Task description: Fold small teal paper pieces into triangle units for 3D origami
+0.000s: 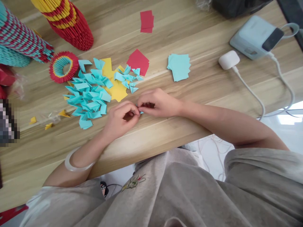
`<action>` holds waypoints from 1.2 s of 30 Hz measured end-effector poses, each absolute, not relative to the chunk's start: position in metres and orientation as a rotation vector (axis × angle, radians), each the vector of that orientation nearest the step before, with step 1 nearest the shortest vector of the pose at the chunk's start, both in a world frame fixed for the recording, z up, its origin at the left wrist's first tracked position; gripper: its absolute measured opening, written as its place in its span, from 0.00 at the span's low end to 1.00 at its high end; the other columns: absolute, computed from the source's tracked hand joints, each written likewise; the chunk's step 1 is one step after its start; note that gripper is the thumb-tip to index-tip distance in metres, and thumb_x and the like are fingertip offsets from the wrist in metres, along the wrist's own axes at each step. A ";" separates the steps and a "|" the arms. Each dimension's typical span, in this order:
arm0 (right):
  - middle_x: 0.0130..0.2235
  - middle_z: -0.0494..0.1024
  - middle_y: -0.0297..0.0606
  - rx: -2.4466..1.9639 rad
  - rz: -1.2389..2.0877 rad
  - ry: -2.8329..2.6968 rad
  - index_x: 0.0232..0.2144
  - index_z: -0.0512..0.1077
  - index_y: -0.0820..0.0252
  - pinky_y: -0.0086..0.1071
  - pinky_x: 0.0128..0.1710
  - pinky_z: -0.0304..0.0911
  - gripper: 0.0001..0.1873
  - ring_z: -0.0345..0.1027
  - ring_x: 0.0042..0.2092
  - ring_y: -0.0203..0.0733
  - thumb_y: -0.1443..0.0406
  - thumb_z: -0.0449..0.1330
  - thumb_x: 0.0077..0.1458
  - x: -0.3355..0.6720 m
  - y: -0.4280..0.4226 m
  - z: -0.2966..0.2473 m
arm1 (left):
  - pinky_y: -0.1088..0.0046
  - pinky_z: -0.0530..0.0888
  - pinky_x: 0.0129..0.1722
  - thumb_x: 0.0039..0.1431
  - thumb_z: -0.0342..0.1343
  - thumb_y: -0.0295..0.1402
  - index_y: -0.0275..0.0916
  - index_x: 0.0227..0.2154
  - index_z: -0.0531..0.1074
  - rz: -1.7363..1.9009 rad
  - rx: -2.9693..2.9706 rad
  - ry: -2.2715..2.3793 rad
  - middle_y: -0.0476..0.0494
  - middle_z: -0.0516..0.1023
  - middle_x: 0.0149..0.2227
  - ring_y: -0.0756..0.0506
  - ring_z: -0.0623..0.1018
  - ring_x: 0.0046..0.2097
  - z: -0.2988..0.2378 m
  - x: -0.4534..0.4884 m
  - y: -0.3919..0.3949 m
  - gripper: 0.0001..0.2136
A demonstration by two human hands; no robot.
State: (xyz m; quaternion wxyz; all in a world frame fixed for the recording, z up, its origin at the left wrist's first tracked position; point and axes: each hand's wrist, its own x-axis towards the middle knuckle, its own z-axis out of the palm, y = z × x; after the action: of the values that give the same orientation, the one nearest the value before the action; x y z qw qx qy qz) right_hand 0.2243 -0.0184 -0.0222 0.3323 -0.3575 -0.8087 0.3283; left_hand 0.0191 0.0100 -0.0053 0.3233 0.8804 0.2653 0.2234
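Observation:
Near the table's front edge, my left hand point(123, 118) and my right hand point(158, 103) meet fingertip to fingertip. Both are closed in a pinch on one small piece of light blue paper point(141, 112), mostly covered by the fingers. Left of them spreads a pile of folded light blue paper pieces point(88, 91). Several smaller folded blue triangles point(133, 85) lie just beyond my hands, by yellow paper sheets point(118, 91) and a stack of red paper point(138, 61). A fanned stack of light blue paper point(179, 67) rests beyond my right wrist.
A red folded-paper ring point(74, 60) and tall folded-paper models point(75, 28) occupy the far left. More red paper point(147, 21) lies at the back. On the right are a power bank point(255, 36), a white earbud case point(229, 60) and white cables point(251, 91).

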 end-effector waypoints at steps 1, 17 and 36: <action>0.30 0.72 0.35 -0.937 0.858 -2.115 0.31 0.71 0.67 0.23 0.35 0.54 0.08 0.59 0.32 0.27 0.69 0.54 0.59 0.224 -0.019 -0.022 | 0.79 0.68 0.28 0.56 0.57 0.27 0.38 0.27 0.71 0.579 2.308 0.702 0.49 0.76 0.30 0.53 0.73 0.30 -0.005 0.019 0.010 0.03; 0.31 0.70 0.33 -0.982 0.785 -2.211 0.33 0.68 0.66 0.24 0.37 0.56 0.10 0.59 0.34 0.27 0.67 0.51 0.64 0.226 -0.020 -0.020 | 0.77 0.69 0.28 0.56 0.56 0.28 0.39 0.27 0.71 0.561 2.319 0.734 0.50 0.75 0.30 0.52 0.73 0.30 -0.006 0.020 0.010 0.03; 0.31 0.70 0.34 -0.991 0.877 -2.186 0.33 0.69 0.66 0.25 0.35 0.53 0.11 0.57 0.33 0.27 0.65 0.51 0.64 0.226 -0.020 -0.016 | 0.74 0.70 0.29 0.56 0.58 0.26 0.41 0.29 0.71 0.541 2.273 0.728 0.50 0.75 0.32 0.51 0.74 0.31 -0.008 0.017 0.009 0.03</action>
State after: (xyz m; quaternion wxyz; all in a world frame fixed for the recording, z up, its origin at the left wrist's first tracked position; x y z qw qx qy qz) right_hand 0.2260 -0.0205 -0.0161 0.2891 -0.3712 -0.8190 0.3286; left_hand 0.0174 0.0091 -0.0077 0.3404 0.8733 0.2797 0.2081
